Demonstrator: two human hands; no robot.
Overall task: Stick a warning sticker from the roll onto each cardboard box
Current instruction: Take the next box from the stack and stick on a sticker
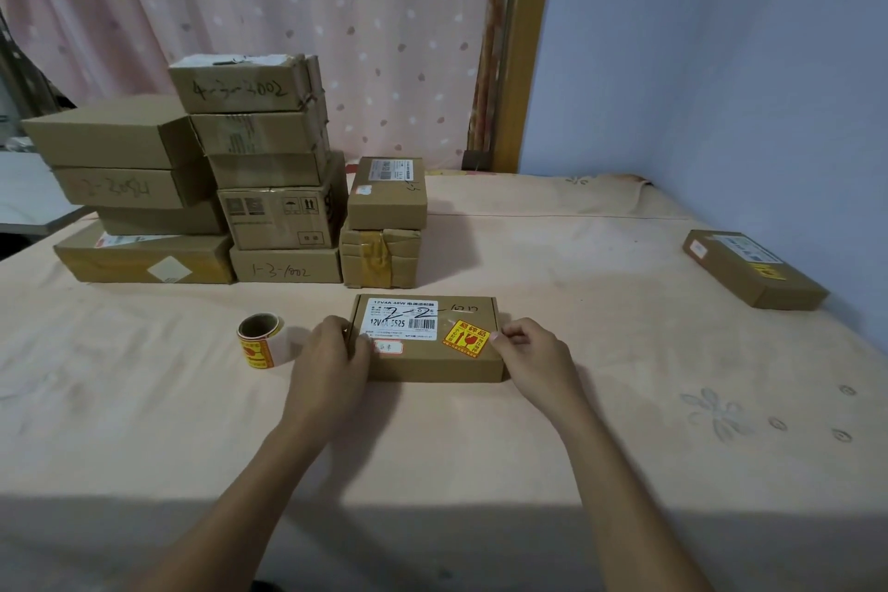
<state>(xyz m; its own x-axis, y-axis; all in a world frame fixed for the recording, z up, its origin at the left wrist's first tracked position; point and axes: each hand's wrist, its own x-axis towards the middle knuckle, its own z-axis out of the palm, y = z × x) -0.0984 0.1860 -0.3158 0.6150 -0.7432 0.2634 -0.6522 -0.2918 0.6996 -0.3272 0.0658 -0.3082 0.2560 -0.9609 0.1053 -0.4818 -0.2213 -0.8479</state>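
Two hands hold one box (432,363) in the middle of the bed (600,437). The left hand (331,353) has its fingers (342,328) curled over the left end. The right hand (533,351) pinches the right end, its thumb just beside the yellow sticker (465,338) on the lid. The roll (262,342) stands near the left hand. A stack (269,168) fills the far left corner, and a second box (754,272) lies at the right edge.

Warning sticker (465,338): small print unreadable. Lone box (749,265), 3 o'clock: labels blurred. Left forearm (230,510), right forearm (624,495): cut off, 6 o'clock.
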